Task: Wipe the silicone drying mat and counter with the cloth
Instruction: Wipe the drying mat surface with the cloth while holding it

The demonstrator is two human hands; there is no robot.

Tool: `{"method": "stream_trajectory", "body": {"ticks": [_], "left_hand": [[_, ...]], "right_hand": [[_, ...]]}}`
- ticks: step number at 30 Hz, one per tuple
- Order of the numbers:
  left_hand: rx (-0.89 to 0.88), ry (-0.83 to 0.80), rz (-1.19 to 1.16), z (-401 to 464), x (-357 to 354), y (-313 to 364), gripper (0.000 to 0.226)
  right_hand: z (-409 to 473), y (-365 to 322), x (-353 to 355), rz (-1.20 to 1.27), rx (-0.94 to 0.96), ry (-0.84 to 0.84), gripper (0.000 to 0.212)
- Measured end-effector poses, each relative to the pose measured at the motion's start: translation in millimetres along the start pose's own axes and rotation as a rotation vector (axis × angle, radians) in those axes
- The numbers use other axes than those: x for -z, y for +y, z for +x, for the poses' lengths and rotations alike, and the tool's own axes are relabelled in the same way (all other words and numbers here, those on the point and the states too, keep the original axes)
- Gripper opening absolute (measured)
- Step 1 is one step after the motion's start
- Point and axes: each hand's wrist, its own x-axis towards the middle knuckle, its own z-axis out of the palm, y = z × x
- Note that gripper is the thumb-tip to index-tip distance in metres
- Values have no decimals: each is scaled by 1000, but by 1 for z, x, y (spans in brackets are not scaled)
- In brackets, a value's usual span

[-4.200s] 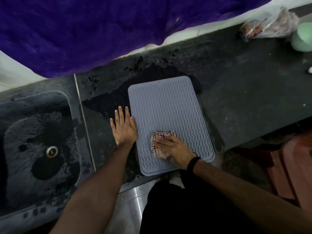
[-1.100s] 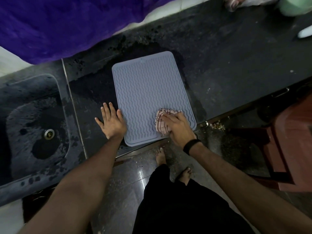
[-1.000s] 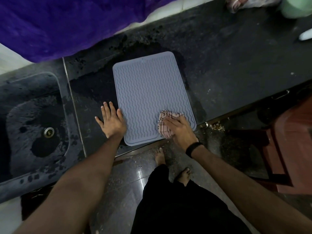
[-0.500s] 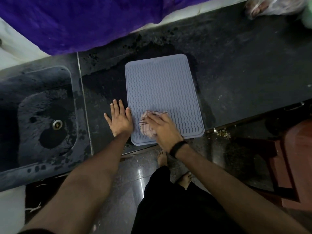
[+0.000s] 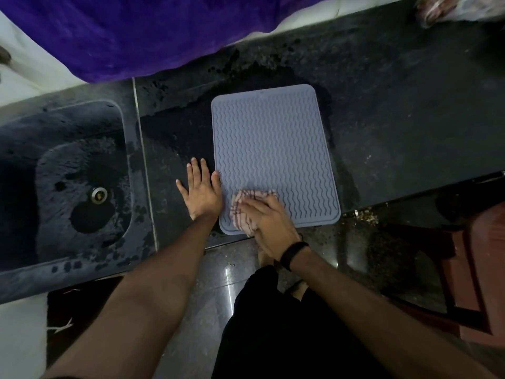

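A right hand [image 5: 262, 214] presses a checked cloth [image 5: 246, 212] flat-fingered onto the grey silicone mat [image 5: 273, 149] near its front-left corner. The left hand [image 5: 202, 192] lies flat, fingers straight and spread, on the dark tabletop [image 5: 410, 119] just beside the mat's left edge.

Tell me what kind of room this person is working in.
Most likely a home kitchen. A dark stone counter has a sink with a metal drain set into it, and a ribbed grey silicone drying mat lies beside the sink, being wiped with a cloth.
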Motion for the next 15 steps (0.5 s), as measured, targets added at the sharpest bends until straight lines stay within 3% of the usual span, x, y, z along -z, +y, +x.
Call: {"method": "stream_trajectory", "body": {"ticks": [6, 11, 15], "left_hand": [[-8, 6, 6, 2, -1, -2, 59], [-10, 12, -20, 2, -1, -2, 60], [-5, 17, -21, 1, -2, -2, 60]], "right_hand": [[26, -9, -28, -98, -46, -172, 68], [-15, -6, -23, -98, 84, -329, 69], [-17, -6, -6, 45, 83, -149, 62]]}}
